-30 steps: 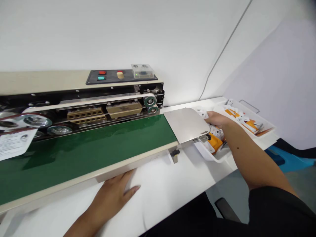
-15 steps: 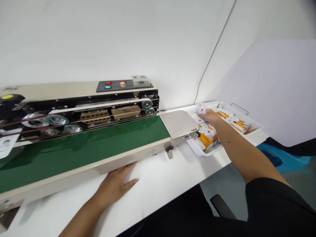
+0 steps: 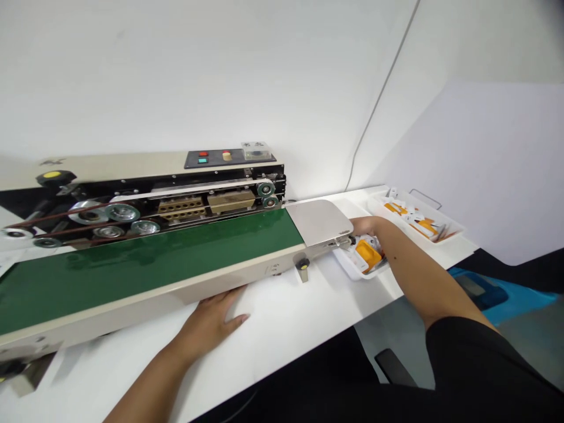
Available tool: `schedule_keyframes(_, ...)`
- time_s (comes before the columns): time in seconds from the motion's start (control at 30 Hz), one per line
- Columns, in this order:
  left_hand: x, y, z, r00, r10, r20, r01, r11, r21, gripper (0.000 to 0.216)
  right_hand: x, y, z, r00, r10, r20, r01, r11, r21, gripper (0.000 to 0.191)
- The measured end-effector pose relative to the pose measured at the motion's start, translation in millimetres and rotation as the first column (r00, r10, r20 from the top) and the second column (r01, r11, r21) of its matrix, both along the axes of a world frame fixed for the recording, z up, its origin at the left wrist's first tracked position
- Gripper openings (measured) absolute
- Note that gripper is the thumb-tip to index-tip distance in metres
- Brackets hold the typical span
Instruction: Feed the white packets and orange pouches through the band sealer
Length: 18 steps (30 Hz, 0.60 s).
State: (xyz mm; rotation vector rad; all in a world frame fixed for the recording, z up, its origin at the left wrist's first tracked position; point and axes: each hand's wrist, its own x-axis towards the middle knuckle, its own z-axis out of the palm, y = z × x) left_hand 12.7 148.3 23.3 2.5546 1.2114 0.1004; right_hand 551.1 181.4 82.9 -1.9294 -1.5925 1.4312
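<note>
A white table [image 3: 273, 376] carries a band sealer [image 3: 150, 264]. The left hand [image 3: 211, 323] is laid open beside it, seemingly as a brace; the right hand [image 3: 368, 226] is reached into orange packets [image 3: 368, 255] in a tray [image 3: 350, 264] at the sealer's right end, its grip hidden.

White plastic tray [image 3: 350, 265]; glossy green belt [image 3: 145, 270]; brushed steel plate [image 3: 318, 222].

Above the white tabletop [image 3: 282, 364], a plain white wall [image 3: 176, 76], with a thin grey cable [image 3: 379, 100] running down it toward the table's far edge. Farther right, a large pale lilac panel [image 3: 493, 170] against the wall. Beyond the table's near edge, low down, a blue plastic bin [image 3: 497, 296] on a grey floor [image 3: 535, 346], and closer in, a black handle [image 3: 394, 367].
</note>
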Motion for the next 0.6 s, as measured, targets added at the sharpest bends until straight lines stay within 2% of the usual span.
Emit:
schedule_keyframes(0.07, 1, -1, 2.6, 1.000, 0.007, -0.003, -0.007, 1.000, -0.015, 0.071, -8, -3, 5.2, 0.998, -0.005, 0.062, 0.006, 1.000, -0.008, 0.055)
schedule_keyframes(0.17, 1, -2, 3.6, 1.000, 0.012, 0.002, -0.012, 0.999, -0.044, 0.071, -16, -7, 11.2, 0.992, -0.008, 0.125, -0.001, 0.997, 0.071, 0.051)
schedule_keyframes(0.27, 0, -2, 1.4, 1.000, 0.012, 0.020, -0.011, 0.998, -0.058, 0.071, -13, -8, 10.8, 0.998, -0.012, 0.061, 0.004, 0.991, 0.134, 0.050)
schedule_keyframes(0.4, -1, -3, -0.9, 0.999, 0.009, 0.039, -0.007, 0.998, -0.059, 0.070, 3, -5, 0.4, 0.977, -0.201, -0.074, 0.209, 0.968, 0.136, 0.049)
schedule_keyframes(0.5, 0, -4, -1.1, 1.000, 0.022, 0.015, -0.021, 0.997, -0.068, 0.071, 13, -3, -5.9, 0.923, -0.357, -0.144, 0.378, 0.911, 0.166, 0.048)
schedule_keyframes(0.6, 0, -4, -1.9, 1.000, 0.018, 0.002, -0.017, 0.997, -0.072, 0.073, 19, -1, -7.5, 0.867, -0.447, -0.222, 0.492, 0.840, 0.229, 0.045)
